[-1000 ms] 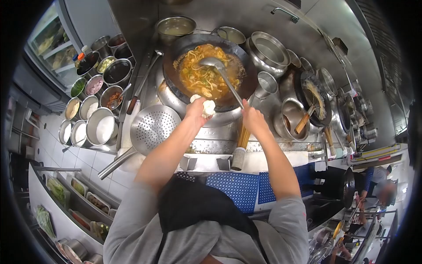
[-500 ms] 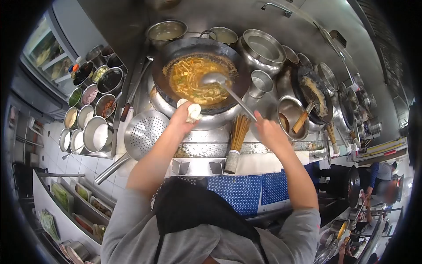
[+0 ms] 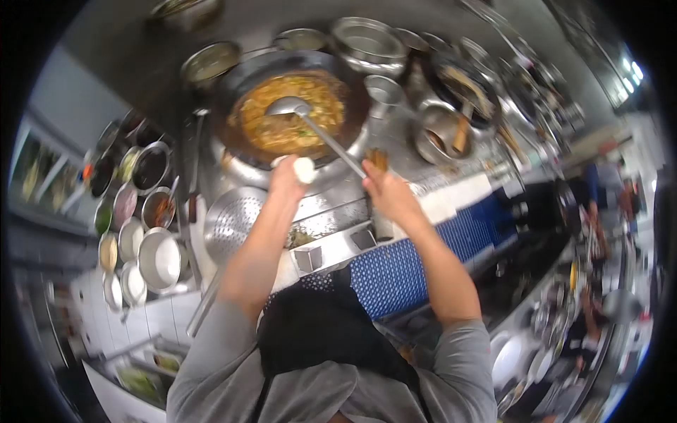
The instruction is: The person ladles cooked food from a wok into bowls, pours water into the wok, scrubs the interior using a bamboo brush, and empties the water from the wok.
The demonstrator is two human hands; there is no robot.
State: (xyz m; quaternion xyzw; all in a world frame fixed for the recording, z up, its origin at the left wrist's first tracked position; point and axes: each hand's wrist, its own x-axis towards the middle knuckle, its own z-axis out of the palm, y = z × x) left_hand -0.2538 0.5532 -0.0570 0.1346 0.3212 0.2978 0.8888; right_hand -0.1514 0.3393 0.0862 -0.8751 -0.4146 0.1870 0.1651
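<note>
Up against the metal wall, a big steel stove counter (image 3: 400, 144) is taking up most of the upper view, with everything coming out a little blurry. Below its front edge, a blue patterned mat (image 3: 395, 282) is running along. Sitting on the counter, a huge black wok (image 3: 357, 99) is holding an orange-yellow, soupy dish (image 3: 264, 92) with bits of green showing; the rest of the bits are smearing too much for me to name.

Just left of the left forearm, a perforated strainer (image 3: 233, 222) is lying near the wok, its long handle poking out past the front edge. Behind the wok and a bit to the right, a wide steel pot (image 3: 370, 68) is standing among other pots.

Now the long steel ladle (image 3: 333, 143): its bowl is sitting around the middle of the food (can't tell how deep it's dipping), and its handle is slanting down to the right. A bamboo brush (image 3: 379, 158) is peeking out behind the right hand (image 3: 391, 194), which is gripping the ladle's handle near the end, fingers curling around it. At the wok's near rim, the left hand (image 3: 287, 182) is clutching a bunched-up white cloth (image 3: 305, 170); I can't tell if the cloth's pressing on the metal.
</note>
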